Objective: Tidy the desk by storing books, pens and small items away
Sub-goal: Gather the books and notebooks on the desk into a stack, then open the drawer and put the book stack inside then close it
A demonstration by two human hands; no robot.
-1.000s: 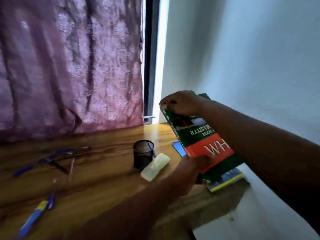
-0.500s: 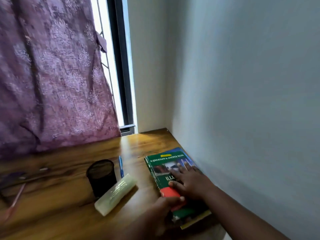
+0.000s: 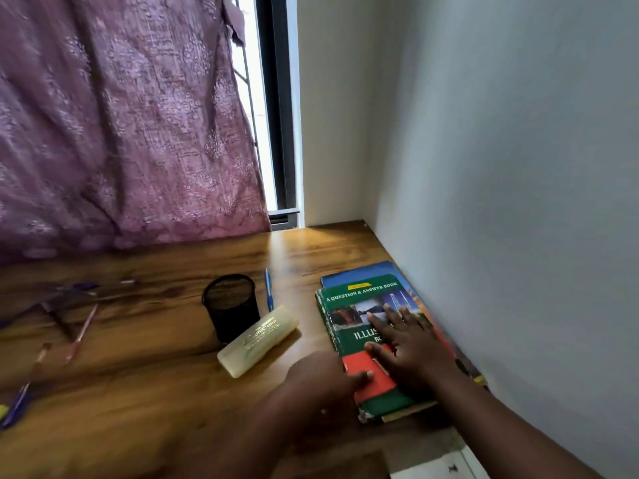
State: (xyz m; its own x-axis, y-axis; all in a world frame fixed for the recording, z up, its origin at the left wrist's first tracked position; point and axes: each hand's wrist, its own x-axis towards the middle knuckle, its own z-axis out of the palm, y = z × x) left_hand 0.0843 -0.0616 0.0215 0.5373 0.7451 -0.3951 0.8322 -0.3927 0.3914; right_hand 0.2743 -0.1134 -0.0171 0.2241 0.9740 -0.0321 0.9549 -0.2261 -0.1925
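The green-and-red hardcover book [image 3: 359,326] titled "A Question & Answer Book" lies flat on a blue book [image 3: 359,271] at the far right of the brown wooden counter [image 3: 155,392], hard by the pale grey wall [image 3: 501,202]. My right hand [image 3: 408,344] rests palm down on its cover, fingers spread flat, gripping nothing. My left hand [image 3: 321,382] is blurred; its fingertip touches the red band at the book's near left edge, and I cannot tell how far its fingers are curled.

Just left of my left hand lies a translucent yellowish plastic pencil case [image 3: 259,340], tilted, its far end against a black wire-mesh pen cup [image 3: 230,305] that stands upright. Beyond the case, beside the cup's right side, a blue ballpoint pen [image 3: 268,293] lies pointing away from me.

Well to the left of both hands, several pens are scattered on the counter: a reddish-pink pen [image 3: 81,331], a blurred cluster of dark and purple pens [image 3: 72,292] farther back, and a blue pen [image 3: 15,402] near the left edge.

Behind the counter hangs a mauve patterned curtain [image 3: 114,126], and to its right runs a dark window frame [image 3: 278,105] with a strip of bright daylight.
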